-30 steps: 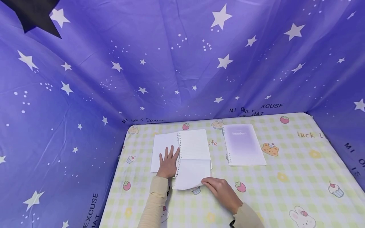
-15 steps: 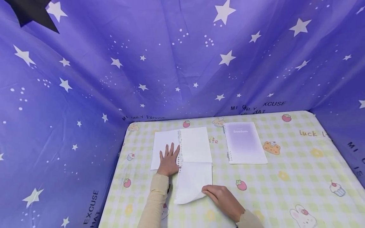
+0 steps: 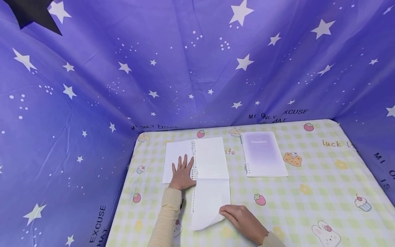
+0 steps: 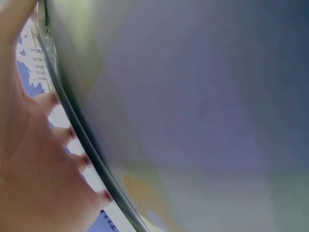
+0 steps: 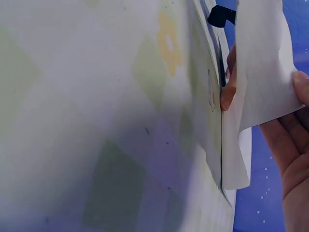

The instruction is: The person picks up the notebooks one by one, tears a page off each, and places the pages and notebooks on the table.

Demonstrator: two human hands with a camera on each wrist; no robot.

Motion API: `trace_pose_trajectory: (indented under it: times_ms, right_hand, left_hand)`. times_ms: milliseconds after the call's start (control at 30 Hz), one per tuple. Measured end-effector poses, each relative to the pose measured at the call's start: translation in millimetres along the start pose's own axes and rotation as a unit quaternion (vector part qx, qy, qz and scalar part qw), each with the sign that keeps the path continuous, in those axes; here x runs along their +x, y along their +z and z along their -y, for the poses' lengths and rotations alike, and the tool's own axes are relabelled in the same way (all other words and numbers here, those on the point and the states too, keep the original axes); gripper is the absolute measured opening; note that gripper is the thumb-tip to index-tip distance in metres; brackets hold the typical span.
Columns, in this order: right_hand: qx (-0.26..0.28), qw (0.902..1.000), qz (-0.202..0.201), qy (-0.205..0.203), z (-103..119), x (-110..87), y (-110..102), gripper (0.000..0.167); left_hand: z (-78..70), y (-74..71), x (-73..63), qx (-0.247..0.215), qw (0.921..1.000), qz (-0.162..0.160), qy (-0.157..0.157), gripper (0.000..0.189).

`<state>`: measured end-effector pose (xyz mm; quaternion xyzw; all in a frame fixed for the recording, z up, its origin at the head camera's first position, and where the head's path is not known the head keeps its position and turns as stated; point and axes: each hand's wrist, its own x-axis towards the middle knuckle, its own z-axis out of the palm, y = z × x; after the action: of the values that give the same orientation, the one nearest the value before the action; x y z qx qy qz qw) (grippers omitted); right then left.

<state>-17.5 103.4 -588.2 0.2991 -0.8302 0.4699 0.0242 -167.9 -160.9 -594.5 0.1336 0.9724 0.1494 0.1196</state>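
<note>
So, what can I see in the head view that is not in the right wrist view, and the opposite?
Only the head view: the closed purple notebook marked "freedom".
Only the right wrist view: the palm side of the right hand.
Both: that hand pinching a white sheet, the checked tablecloth and the blue curtain.

Head view forward-down, wrists close, tablecloth (image 3: 287, 209) shared

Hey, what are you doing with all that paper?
A person presses the left hand, fingers spread, on an open notebook. The right hand pinches a corner of a white sheet, which lies partly over the notebook and sticks out past its near edge. A closed purple notebook lies to the right on the table.
</note>
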Motion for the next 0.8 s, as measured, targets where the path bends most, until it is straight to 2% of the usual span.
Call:
trace_pose_trajectory:
  times_ms: [167,367,600,800]
  right_hand:
    - [0.002,0.9999,0.015,0.005,2,-0.1,-4,0.014]
    - [0.015,0.9995,0.024,-0.010,6,0.2,-10,0.015]
    - [0.040,0.9981,0.026,-0.040,6,0.6,-12,0.017]
    - [0.086,0.9950,0.038,-0.033,8,0.5,-20,0.019]
  left_hand:
    - [-1.2,-2.0,0.0,-0.004,1.0000,0.008,0.003,0.115]
    - [1.7,0.6,1.4,-0.011,0.9999,0.013,0.001,0.117]
    - [2.5,1.4,-0.5,-0.019,0.9998,0.007,0.006,0.117]
    - [-0.4,-1.0,-3.4,-0.024,0.9996,-0.010,0.008,0.119]
